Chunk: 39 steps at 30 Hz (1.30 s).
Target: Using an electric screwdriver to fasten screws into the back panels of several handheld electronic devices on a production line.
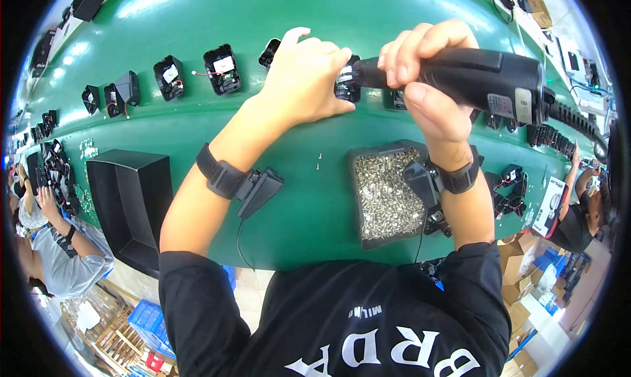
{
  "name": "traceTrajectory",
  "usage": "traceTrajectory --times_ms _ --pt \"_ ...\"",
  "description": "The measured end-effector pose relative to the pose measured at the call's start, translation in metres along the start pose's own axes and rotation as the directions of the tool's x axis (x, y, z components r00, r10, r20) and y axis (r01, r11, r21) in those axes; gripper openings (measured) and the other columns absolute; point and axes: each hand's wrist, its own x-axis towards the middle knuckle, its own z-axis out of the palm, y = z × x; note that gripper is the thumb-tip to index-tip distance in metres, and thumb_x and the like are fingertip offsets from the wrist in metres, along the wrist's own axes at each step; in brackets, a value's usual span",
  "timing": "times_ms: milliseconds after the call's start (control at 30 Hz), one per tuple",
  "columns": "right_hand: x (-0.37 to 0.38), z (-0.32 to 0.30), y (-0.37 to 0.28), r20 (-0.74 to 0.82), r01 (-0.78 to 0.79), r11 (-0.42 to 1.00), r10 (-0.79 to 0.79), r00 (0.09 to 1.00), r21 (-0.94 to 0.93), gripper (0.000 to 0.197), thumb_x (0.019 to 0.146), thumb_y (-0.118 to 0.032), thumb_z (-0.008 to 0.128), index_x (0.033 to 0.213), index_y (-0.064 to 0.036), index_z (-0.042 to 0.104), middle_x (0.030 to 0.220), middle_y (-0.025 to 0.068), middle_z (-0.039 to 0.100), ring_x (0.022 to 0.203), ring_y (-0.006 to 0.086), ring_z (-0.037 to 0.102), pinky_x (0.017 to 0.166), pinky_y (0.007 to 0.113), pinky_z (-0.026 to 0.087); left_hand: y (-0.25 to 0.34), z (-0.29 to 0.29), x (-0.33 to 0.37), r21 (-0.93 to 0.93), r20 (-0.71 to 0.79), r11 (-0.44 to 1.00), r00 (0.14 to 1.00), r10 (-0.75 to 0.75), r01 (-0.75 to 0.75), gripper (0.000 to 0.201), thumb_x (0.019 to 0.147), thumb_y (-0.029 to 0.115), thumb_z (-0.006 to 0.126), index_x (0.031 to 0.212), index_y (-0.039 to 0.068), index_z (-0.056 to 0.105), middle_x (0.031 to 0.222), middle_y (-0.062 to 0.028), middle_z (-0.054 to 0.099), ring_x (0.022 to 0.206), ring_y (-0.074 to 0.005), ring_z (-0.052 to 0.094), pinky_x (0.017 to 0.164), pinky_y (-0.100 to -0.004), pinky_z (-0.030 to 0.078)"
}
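Observation:
My right hand (430, 68) is wrapped round a black corded electric screwdriver (490, 81), held nearly level with its nose pointing left. That nose reaches a small black plastic housing (346, 96) with parts inside. Closed against the housing's left side is my left hand (305, 75), its thumb near the lower edge; the fingertips are partly hidden. Whether the bit sits on a screw cannot be made out. Nearer me stands a black tray (355, 196) heaped with small silvery screws (391, 196). A couple of loose screws (319, 163) lie left of it on the green table (296, 206).
Open black housings (222, 71) with wires stand in a row to the left. A large black bin (128, 199) rests at the near left edge. Black parts (509, 190) lie right of the screw tray. Other people (72, 252) work at both sides.

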Motion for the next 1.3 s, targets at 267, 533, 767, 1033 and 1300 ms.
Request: traceTrajectory --times_ms 267,533,767,1033,1300 --pt "0.0 0.008 0.012 -0.004 -0.037 0.994 0.037 0.999 -0.102 0.034 0.076 0.004 0.064 0.103 -0.0026 0.046 0.082 0.0086 0.057 0.074 0.0165 0.057 0.074 0.034 0.05 0.0 0.01 -0.004 -0.025 -0.05 0.999 0.998 -0.038 0.037 0.065 0.055 0.04 0.089 0.107 0.008 0.066 0.091 -0.0068 0.068 0.092 -0.0249 0.066 0.101 -0.0468 0.039" --pt "-0.005 0.022 -0.002 -0.087 0.198 0.964 -0.216 0.973 -0.178 0.052 0.075 0.009 0.062 0.124 -0.0013 0.048 0.087 0.01 0.058 0.082 0.0229 0.058 0.084 0.04 0.049 -0.004 0.028 0.006 0.059 -0.185 0.998 0.983 -0.016 0.027 0.067 0.055 0.046 0.088 0.106 0.01 0.066 0.092 -0.0055 0.068 0.095 -0.0236 0.064 0.097 -0.0453 0.039" --pt "-0.051 0.055 -0.13 0.049 0.164 0.982 -0.16 0.986 -0.097 0.05 0.076 -0.012 0.073 0.121 -0.0149 0.05 0.083 -0.004 0.055 0.072 0.0127 0.052 0.078 0.033 0.04 0.034 0.015 0.0 0.231 -0.36 0.973 0.931 0.065 0.021 0.06 0.066 0.049 0.079 0.108 0.008 0.068 0.11 -0.0104 0.066 0.11 -0.0293 0.059 0.099 -0.0502 0.04" --pt "-0.136 0.06 -0.15 0.098 0.143 0.986 -0.134 0.986 -0.088 0.038 0.073 -0.007 0.081 0.1 -0.0102 0.055 0.075 0.0007 0.069 0.063 0.0139 0.068 0.064 0.026 0.056 0.041 -0.052 -0.146 -0.033 0.027 0.984 0.984 -0.176 0.177 0.035 0.076 0.001 0.067 0.11 0.007 0.069 0.1 -0.0102 0.065 0.095 -0.0299 0.062 0.083 -0.0386 0.051" --pt "-0.187 0.053 -0.147 0.159 -0.037 0.999 0.034 0.987 0.015 0.034 0.067 -0.001 0.078 0.094 -0.0073 0.058 0.075 0.0023 0.068 0.064 0.0161 0.069 0.064 0.029 0.057 0.04 -0.053 -0.198 0.086 -0.074 0.936 0.939 -0.335 0.34 0.036 0.074 0.006 0.073 0.11 0.006 0.069 0.101 -0.0098 0.063 0.094 -0.0291 0.059 0.083 -0.0394 0.049"
